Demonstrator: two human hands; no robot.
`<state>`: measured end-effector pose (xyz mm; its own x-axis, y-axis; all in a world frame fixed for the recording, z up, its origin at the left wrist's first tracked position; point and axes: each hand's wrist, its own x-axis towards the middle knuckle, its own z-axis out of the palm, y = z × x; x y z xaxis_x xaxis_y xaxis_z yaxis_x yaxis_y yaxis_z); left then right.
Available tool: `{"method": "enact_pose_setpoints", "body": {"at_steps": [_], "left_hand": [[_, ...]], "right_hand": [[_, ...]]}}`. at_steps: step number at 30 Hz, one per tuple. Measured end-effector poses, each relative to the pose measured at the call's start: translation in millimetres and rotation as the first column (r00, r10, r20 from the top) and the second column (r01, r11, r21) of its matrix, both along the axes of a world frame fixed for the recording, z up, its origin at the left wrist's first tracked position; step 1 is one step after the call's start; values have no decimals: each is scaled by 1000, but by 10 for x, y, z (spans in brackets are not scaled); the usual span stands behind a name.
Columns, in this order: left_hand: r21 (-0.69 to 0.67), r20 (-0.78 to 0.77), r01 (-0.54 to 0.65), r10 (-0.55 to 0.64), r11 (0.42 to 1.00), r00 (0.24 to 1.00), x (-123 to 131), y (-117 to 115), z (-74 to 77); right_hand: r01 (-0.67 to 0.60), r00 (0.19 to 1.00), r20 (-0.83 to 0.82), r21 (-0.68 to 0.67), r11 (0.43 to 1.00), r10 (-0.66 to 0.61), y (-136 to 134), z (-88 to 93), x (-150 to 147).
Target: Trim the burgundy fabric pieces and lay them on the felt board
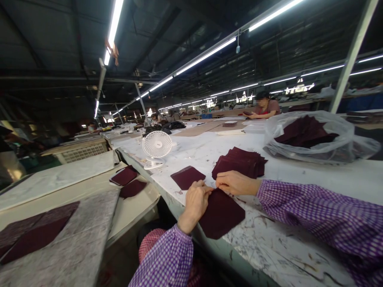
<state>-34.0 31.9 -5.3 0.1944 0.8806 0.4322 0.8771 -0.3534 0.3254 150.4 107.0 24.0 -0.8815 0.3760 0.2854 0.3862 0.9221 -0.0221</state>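
A dark maroon fabric piece [223,215] with angled corners lies at the white table's near edge, slightly overhanging it. My left hand [196,201] pinches its upper left corner. Close beside it, my right hand [236,183] has its thumb and fingertips closed on the top edge of the same piece. The two sets of fingertips almost meet. Just behind my right hand sits a pile of maroon fabric pieces [239,161]. Another single maroon piece [188,177] lies flat beyond my left hand.
A small white fan [157,144] stands at the table's left edge. To the right, a clear plastic bag [323,153] holds more maroon fabric. On the left, a lower cream table [143,197] and a grey board [86,223] carry maroon pieces. A person [266,107] works across the table.
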Motion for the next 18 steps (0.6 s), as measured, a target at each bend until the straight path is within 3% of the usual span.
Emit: {"method": "enact_pose_setpoints", "body": {"at_steps": [4,12,14,18], "left_hand": [[-2,-41,31,-31,1000,999,-9,-7,7],[-33,-179,69,-74,997,981,-8,-14,30],[-35,-188,65,-70,997,980,-5,-21,36],[-31,-196,55,-60,998,979,10,-29,45]], "right_hand": [[-17,998,57,130,991,10,-16,-36,12],[-129,981,169,236,963,90,43,-38,90],[-113,980,189,268,957,63,57,-19,128],[-35,999,43,140,990,29,-15,33,72]]}}
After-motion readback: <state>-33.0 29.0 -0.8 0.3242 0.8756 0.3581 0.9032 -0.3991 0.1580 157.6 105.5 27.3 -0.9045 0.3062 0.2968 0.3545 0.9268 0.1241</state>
